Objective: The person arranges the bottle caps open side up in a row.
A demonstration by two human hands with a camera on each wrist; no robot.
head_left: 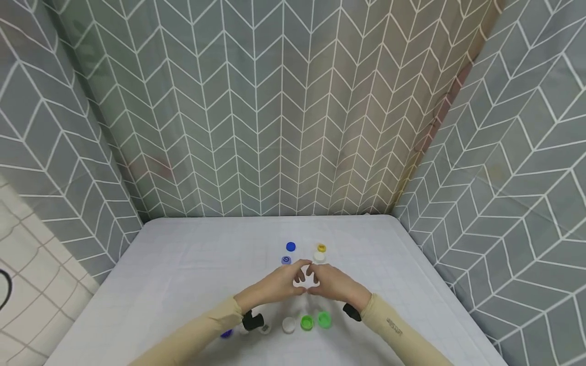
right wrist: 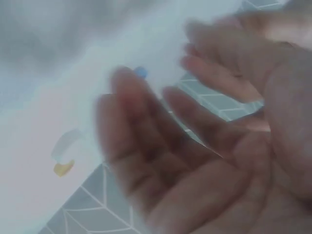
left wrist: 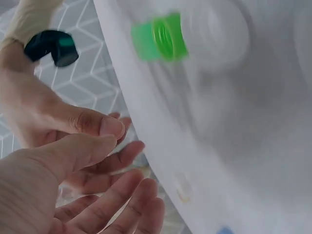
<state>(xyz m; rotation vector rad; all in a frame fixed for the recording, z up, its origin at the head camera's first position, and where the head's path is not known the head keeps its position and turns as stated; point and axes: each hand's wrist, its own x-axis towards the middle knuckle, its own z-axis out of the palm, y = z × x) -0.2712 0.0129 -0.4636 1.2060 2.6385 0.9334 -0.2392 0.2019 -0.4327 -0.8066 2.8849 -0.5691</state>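
Note:
Above the middle of the table, my left hand (head_left: 281,282) and right hand (head_left: 336,282) face each other with fingers loosely bent and nothing seen in them. In the left wrist view the thumb of the left hand (left wrist: 92,185) comes close to the thumb of the right hand (left wrist: 48,107); whether they touch I cannot tell. Beyond the hands lie a blue cap (head_left: 290,246), a lighter blue cap (head_left: 286,260), a yellow cap (head_left: 322,248) and a white cap (head_left: 319,257). On the near side are a white cap (head_left: 289,325), a green cap (head_left: 307,323) and a pale green cap (head_left: 324,319).
A purple-blue piece (head_left: 226,333) and a small whitish piece (head_left: 265,329) lie near the left forearm, partly hidden by the black wrist camera (head_left: 253,321). The white-covered table (head_left: 183,254) is enclosed by patterned grey curtains (head_left: 256,112) behind and at the sides.

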